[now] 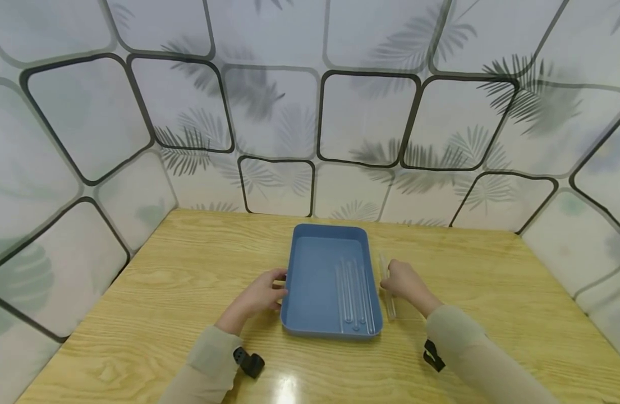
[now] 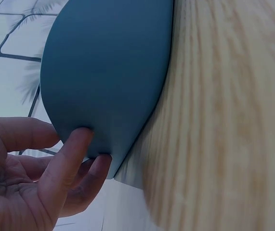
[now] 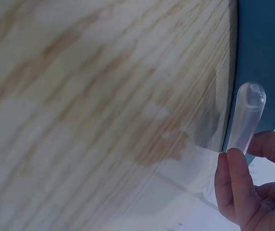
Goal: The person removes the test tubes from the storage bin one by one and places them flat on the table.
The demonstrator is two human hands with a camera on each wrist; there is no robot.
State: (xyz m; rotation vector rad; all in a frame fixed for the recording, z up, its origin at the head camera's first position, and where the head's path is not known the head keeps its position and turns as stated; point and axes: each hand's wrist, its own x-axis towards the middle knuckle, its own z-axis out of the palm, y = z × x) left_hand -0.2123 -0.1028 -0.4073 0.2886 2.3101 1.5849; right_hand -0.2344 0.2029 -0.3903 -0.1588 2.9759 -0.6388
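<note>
A blue rectangular tray (image 1: 310, 280) stands on the table, and several clear test tubes (image 1: 357, 297) lie lengthwise in its right half. Against the tray's left outer wall rest the loosely bent fingers of my left hand (image 1: 263, 292); the left wrist view shows the fingertips (image 2: 82, 134) touching that wall. Just outside the tray's right wall, my right hand (image 1: 403, 280) pinches another clear test tube (image 1: 392, 308) between thumb and fingers. Its rounded end (image 3: 251, 94) points out of the grip in the right wrist view, beside the tray wall.
The light wood table (image 1: 198, 252) extends on both sides of the tray. Behind it and along the sides hangs pale fabric (image 1: 274, 185) with leaf prints and dark outlines. A black band (image 1: 249, 362) with a small device sits on the left wrist.
</note>
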